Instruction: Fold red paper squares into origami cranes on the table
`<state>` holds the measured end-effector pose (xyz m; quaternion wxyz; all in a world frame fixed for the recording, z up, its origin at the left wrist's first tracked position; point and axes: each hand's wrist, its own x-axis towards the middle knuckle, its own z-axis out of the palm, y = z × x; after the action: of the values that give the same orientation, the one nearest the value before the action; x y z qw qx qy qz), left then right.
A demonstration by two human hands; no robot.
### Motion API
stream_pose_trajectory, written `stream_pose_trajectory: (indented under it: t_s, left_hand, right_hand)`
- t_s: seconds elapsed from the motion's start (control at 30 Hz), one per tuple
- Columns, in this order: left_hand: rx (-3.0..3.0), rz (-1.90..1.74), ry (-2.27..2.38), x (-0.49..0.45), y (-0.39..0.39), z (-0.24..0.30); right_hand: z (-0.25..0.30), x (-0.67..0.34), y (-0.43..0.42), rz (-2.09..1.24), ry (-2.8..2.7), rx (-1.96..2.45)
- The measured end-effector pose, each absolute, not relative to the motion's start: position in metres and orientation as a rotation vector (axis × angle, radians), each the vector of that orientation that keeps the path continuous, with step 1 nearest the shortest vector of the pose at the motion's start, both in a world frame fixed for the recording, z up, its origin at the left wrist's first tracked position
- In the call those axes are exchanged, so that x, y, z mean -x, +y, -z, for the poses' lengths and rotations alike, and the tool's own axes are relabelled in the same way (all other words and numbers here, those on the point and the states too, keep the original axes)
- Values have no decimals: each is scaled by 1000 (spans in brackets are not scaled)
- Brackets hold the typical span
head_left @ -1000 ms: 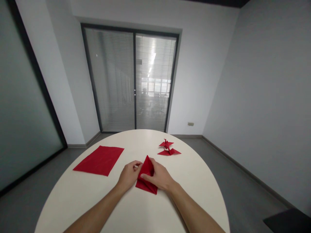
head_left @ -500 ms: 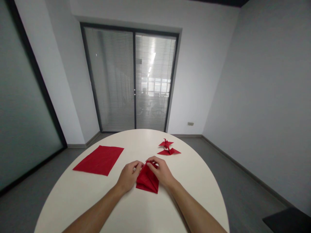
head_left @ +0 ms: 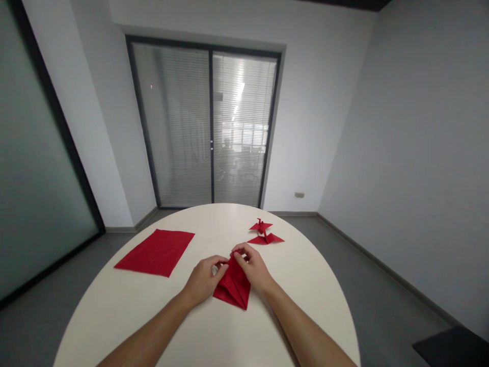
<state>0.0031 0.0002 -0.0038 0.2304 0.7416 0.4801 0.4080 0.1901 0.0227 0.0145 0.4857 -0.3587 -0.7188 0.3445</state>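
Folded paper (head_left: 235, 286) turned slightly — left hand (head_left: 204, 277), right hand (head_left: 256, 267) pinching its edges, table rim (head_left: 223, 205) well apart

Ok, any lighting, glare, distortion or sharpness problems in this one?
Head view: muted grey light, usable; head view: bright streak in the right glass panel, reflection or lamp behind, can't tell; head view: wide-angle distortion, the door frame narrowing downward; head view: folded red paper readable, finer creases soft.
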Motion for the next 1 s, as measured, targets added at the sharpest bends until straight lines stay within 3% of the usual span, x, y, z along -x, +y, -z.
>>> stream_pose_trajectory:
  t_s: [0.6,1.0]
  left_hand:
    - [-1966,-1082,1425,-5,6,8]
    - [-1917,-1024,1662,-4,8,8]
  right_hand:
    - [-15,-189,24,-873,-1707,932]
    - [-2,-196,12,-807,-2055,1025]
